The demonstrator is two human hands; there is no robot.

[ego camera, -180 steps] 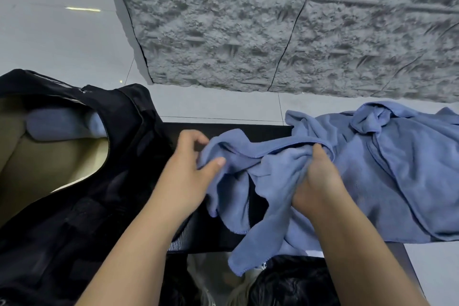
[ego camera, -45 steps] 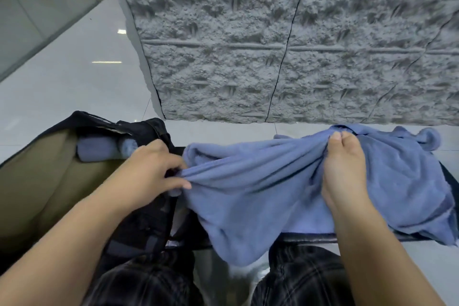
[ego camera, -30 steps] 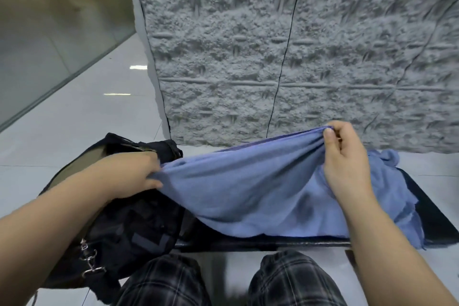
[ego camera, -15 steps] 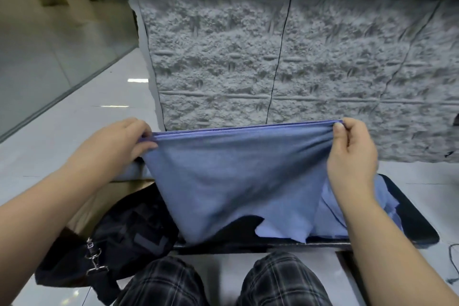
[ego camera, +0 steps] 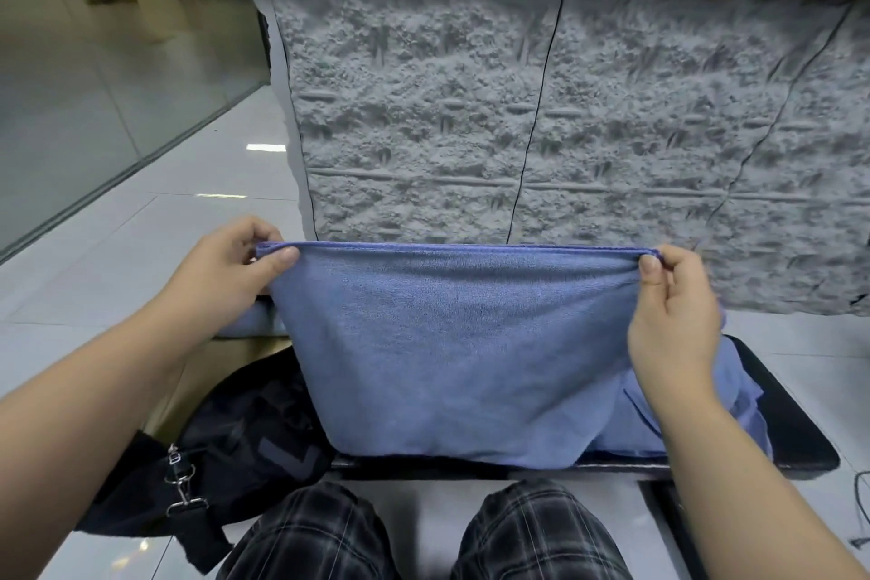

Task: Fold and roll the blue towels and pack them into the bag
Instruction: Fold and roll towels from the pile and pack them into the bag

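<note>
One blue towel (ego camera: 452, 344) held up in the air, stretched flat and hanging down, top edge pulled straight between the two hands. Left hand (ego camera: 226, 278) pinching the top left corner with thumb over the hem and fingers curled behind; right hand (ego camera: 673, 320) pinching the top right corner in the same way. Lower edge of the towel hanging just above the near edge of the black desk (ego camera: 791, 433). Behind it, on the desk, a loose heap of more blue towels (ego camera: 734, 396), not folded, partly hidden by the hanging one and by the right hand. At the left, the black bag (ego camera: 254, 443) lying open, tan lining visible, with what looks like one rolled blue towel (ego camera: 249, 323) already inside, only a small part in view under the left hand. Judged from this: one roll probably packed, the present towel only spread and not yet folded, so folding, rolling and packing remain for it, and then the same for the heap. Number of towels in the heap impossible to count. In the lower part of the view, checked trousers (ego camera: 541, 532) and a pale tiled floor (ego camera: 141, 226).
</note>
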